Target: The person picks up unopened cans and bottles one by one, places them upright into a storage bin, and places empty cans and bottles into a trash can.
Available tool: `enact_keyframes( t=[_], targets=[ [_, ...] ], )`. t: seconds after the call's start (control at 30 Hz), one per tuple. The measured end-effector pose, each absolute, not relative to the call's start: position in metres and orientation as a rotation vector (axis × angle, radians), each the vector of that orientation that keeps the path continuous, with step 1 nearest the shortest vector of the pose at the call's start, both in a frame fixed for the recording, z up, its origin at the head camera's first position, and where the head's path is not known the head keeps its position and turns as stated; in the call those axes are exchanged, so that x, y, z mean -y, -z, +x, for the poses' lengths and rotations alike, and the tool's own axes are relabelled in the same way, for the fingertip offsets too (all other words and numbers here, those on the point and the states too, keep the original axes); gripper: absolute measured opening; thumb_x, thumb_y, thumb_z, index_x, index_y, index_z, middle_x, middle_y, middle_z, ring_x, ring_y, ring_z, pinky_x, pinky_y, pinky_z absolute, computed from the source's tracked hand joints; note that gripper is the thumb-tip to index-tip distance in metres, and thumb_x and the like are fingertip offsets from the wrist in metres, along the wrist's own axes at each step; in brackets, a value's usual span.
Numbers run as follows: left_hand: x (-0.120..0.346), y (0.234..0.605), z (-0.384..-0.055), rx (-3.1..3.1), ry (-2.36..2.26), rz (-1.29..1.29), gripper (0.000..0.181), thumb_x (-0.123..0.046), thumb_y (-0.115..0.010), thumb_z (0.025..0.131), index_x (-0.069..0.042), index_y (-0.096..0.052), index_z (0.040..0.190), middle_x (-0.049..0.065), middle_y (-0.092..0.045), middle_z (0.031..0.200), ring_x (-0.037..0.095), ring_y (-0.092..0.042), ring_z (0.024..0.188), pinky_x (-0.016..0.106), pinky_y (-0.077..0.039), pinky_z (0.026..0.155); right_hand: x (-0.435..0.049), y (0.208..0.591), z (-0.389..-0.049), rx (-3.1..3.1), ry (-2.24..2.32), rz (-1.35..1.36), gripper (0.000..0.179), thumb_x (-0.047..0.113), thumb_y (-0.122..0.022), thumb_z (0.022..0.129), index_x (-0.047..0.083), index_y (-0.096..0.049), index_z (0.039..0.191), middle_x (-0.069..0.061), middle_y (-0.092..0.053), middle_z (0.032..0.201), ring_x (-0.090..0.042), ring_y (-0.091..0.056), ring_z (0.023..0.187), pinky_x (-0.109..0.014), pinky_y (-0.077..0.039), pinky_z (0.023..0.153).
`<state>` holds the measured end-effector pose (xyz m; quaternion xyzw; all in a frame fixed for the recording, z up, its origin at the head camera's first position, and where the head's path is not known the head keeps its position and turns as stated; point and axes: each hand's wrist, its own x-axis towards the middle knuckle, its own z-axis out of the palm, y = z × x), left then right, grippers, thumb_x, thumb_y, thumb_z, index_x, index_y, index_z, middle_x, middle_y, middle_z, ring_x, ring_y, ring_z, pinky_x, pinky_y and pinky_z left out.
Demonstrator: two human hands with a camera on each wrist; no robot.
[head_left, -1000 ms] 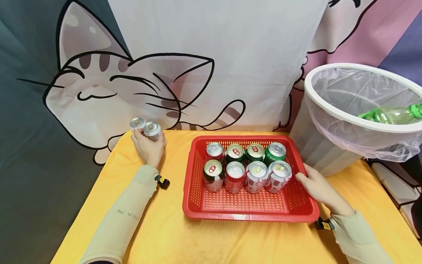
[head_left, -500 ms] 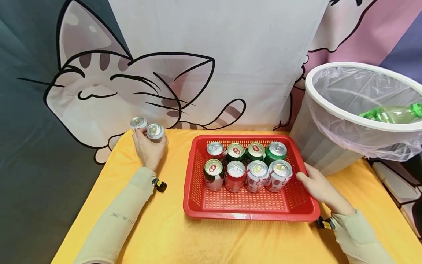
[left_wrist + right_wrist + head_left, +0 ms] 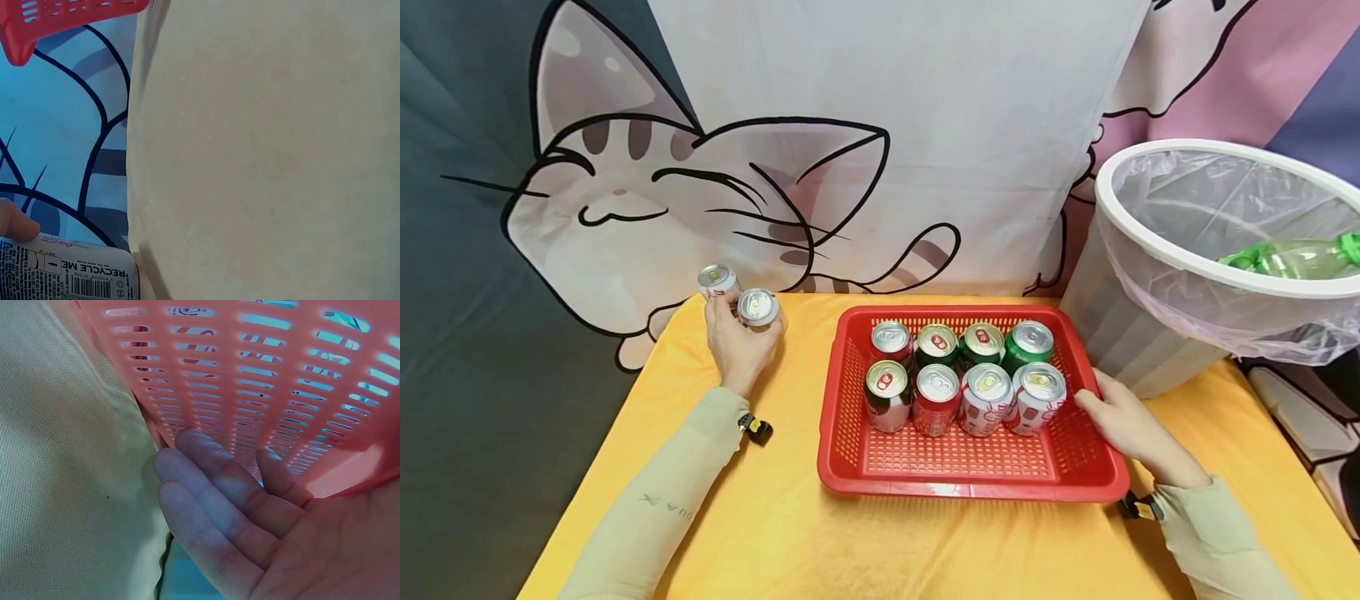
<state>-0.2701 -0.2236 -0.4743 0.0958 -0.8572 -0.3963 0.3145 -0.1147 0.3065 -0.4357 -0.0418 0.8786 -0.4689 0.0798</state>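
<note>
My left hand (image 3: 739, 346) grips a silver-topped soda can (image 3: 757, 308) near the back left of the table. In the left wrist view, a fingertip presses the can's printed side (image 3: 69, 275), which shows a barcode. A second can (image 3: 718, 282) stands just beyond the fingers, close to the held one. My right hand (image 3: 1131, 425) holds the right rim of a red plastic basket (image 3: 925, 489), its thumb over the edge. In the right wrist view, its fingers (image 3: 212, 519) lie along the slotted outer wall. Several upright cans, including a green can (image 3: 1028, 347), stand in two rows inside.
A lined waste bin (image 3: 1120, 325) stands right behind the basket, with a green-capped bottle (image 3: 1300, 260) in it. Yellow cloth (image 3: 880, 550) covers the table. A printed cat curtain (image 3: 850, 200) hangs along the back edge.
My left hand has drawn its can slightly right and nearer to me, away from the second can. The right hand and the basket have stayed put.
</note>
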Motion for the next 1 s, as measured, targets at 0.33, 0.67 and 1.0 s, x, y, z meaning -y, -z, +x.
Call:
enact_keyframes(
  t=[0.33,0.67,1.0],
  targets=[
    [0.221,0.46,-0.252,2.258,1.12,0.146,0.072,-0.027,-0.09,0.071,-0.006,-0.056,0.131,0.013,-0.053,0.128,0.025,-0.06,0.107,0.04,-0.056,0.085,-0.307,0.435,-0.116,-2.623,1.412,-0.127,0.039,0.008,-0.041,0.106,-0.015,-0.042,0.138,-0.031,-0.067,0.105,-0.018,-0.074,0.07,-0.035,-0.063,0.06],
    [0.213,0.423,-0.213,2.22,1.152,-0.01,0.072,-0.026,-0.093,0.07,-0.008,-0.058,0.131,0.011,-0.055,0.122,0.014,-0.056,0.103,0.029,-0.057,0.077,-0.306,0.433,-0.114,-2.61,1.42,-0.137,0.039,0.009,-0.042,0.106,-0.015,-0.041,0.137,-0.032,-0.067,0.104,-0.017,-0.074,0.069,-0.035,-0.063,0.06],
    [0.203,0.387,-0.169,2.192,1.247,-0.175,0.076,-0.014,-0.098,0.064,-0.012,-0.062,0.131,0.0,-0.059,0.121,0.009,-0.055,0.105,0.012,-0.052,0.071,-0.306,0.432,-0.114,-2.609,1.433,-0.146,0.039,0.008,-0.041,0.106,-0.015,-0.042,0.137,-0.033,-0.067,0.105,-0.017,-0.074,0.07,-0.034,-0.063,0.06]
  ],
)
